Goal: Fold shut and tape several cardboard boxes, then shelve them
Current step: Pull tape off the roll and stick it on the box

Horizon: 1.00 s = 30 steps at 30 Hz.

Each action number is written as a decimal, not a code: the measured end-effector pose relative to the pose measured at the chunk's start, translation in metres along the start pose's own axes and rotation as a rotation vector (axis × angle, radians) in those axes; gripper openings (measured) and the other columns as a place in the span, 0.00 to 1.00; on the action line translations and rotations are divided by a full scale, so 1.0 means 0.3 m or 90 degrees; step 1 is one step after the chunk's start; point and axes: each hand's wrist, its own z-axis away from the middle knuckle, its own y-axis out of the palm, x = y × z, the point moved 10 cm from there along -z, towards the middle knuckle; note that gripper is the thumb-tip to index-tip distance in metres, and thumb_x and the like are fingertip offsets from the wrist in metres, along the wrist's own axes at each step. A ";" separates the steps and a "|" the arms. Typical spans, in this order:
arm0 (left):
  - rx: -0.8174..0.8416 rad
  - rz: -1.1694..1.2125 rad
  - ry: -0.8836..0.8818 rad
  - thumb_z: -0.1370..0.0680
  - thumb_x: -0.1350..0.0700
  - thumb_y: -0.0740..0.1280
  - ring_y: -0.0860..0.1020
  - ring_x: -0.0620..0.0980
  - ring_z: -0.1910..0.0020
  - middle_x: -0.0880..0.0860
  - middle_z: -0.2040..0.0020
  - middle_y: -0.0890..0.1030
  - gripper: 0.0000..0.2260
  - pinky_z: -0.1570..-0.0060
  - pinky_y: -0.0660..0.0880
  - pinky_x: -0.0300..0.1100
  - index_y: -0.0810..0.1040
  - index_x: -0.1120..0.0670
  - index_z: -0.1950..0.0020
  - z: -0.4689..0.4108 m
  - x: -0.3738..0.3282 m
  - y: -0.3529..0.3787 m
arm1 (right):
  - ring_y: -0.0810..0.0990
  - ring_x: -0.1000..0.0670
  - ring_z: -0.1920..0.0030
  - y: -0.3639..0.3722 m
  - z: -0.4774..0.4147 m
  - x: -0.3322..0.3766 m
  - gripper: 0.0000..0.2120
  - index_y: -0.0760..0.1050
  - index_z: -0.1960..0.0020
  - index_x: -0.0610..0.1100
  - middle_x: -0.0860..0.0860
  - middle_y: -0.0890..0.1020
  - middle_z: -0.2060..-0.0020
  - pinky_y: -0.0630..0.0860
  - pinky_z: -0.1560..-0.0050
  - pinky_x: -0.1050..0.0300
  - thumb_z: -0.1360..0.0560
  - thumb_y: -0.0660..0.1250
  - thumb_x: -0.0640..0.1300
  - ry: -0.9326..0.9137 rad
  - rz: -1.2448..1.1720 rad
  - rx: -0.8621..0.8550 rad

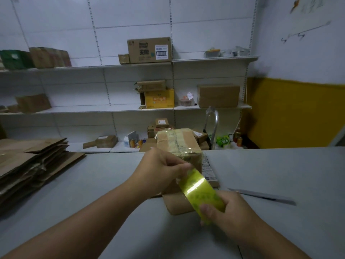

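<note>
Two bare forearms reach in from 7 and 5 o'clock over the grey table. At about 5 o'clock from the middle, the right hand curls round the near end of a stretch of shiny yellow-green tape, thumb laid across its top. Whether a roll sits inside the palm cannot be told. The tape runs up toward 11 o'clock to the left hand, whose curled fingers and thumb pinch its far end against the near top edge of a small cardboard box.

That box stands on the table at the middle of the view, just beyond the left hand. Its top is closed and already crossed with bands of the same tape. A brown cardboard flap lies flat on the table beneath the stretched tape, between the two hands.

A long thin grey blade-like object lies on the table at 4 o'clock, apart from the right hand. A stack of flattened cartons rests at 9 o'clock.

White wall shelves fill the background from 10 to 1 o'clock, carrying a printed carton, a yellow carton and a plain brown box.
</note>
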 end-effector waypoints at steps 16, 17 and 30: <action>-0.394 0.377 -0.066 0.26 0.58 0.69 0.79 0.44 0.70 0.53 0.66 0.84 0.05 0.73 0.72 0.30 0.83 0.54 0.61 0.027 0.154 -0.162 | 0.68 0.54 0.74 -0.225 -0.353 0.238 0.31 0.71 0.67 0.45 0.51 0.71 0.74 0.62 0.72 0.61 0.28 0.52 0.71 0.060 0.800 0.124; -0.408 0.378 -0.076 0.26 0.58 0.69 0.79 0.44 0.69 0.52 0.66 0.84 0.05 0.72 0.74 0.31 0.84 0.53 0.61 0.030 0.173 -0.162 | 0.68 0.54 0.73 -0.213 -0.374 0.239 0.31 0.71 0.67 0.44 0.50 0.72 0.73 0.63 0.72 0.60 0.28 0.51 0.72 0.047 0.824 0.127; -0.470 0.339 -0.001 0.26 0.56 0.69 0.80 0.48 0.51 0.49 0.55 0.84 0.05 0.58 0.77 0.38 0.83 0.46 0.58 0.064 0.242 -0.192 | 0.77 0.58 0.70 -0.215 -0.330 0.144 0.23 0.76 0.66 0.47 0.54 0.77 0.72 0.70 0.66 0.64 0.35 0.62 0.68 0.075 0.298 0.158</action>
